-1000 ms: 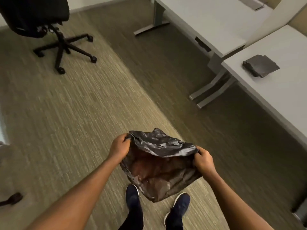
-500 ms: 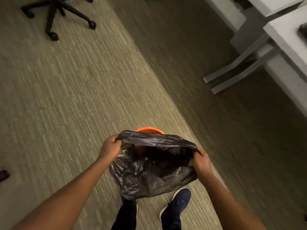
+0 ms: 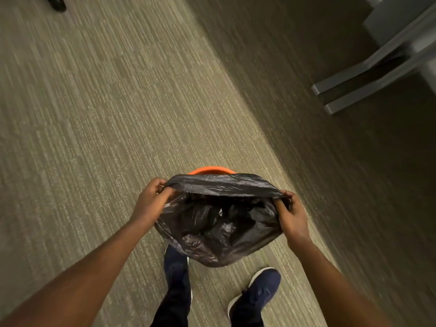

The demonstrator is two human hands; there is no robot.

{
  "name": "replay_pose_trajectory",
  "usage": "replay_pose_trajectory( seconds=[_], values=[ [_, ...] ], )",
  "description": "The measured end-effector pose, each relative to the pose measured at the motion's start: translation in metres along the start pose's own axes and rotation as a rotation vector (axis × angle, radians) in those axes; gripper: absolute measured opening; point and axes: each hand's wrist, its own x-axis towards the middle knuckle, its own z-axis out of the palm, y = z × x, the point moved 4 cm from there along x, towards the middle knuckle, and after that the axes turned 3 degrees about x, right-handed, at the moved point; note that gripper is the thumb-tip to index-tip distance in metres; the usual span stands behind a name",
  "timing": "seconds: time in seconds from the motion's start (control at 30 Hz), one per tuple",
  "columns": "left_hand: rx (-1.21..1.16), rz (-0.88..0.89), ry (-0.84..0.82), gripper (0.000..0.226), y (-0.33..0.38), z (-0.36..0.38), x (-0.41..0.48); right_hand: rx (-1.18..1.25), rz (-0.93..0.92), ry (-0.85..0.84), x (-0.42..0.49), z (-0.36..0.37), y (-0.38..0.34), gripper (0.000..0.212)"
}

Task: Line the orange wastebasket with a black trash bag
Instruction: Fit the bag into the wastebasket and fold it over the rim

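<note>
A crumpled black trash bag [image 3: 219, 227] hangs open-mouthed in front of me, above the carpet. My left hand [image 3: 151, 201] grips the left side of its mouth and my right hand [image 3: 292, 214] grips the right side, stretching the opening wide. Just beyond the bag's far edge a thin arc of the orange wastebasket [image 3: 211, 170] rim shows; the rest of the basket is hidden behind the bag. Whether the bag touches the rim is unclear.
Grey desk feet [image 3: 368, 83] stretch across the dark carpet at the upper right. A chair caster [image 3: 56, 3] shows at the top left. My two dark blue shoes [image 3: 257, 291] stand on the striped carpet below the bag.
The view has tilted down, so the desks and chair left the frame and the orange rim appeared. Both hands kept their grip and spread the bag's mouth wider.
</note>
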Motion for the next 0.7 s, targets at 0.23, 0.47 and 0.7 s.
replay_pose_trajectory(
  seconds=[0.23,0.47,0.7],
  values=[
    [-0.049,0.028,0.165,0.034,0.002,0.021,0.059,-0.060,-0.183,0.082,0.048,0.027,-0.031,0.031],
    [0.009,-0.024,0.217,0.045,0.002,0.043,0.127,-0.283,-0.158,0.084,0.119,0.065,-0.035,0.023],
    [0.137,-0.101,0.158,0.048,-0.027,0.067,0.182,-0.416,0.018,0.036,0.181,0.083,0.006,0.030]
  ],
)
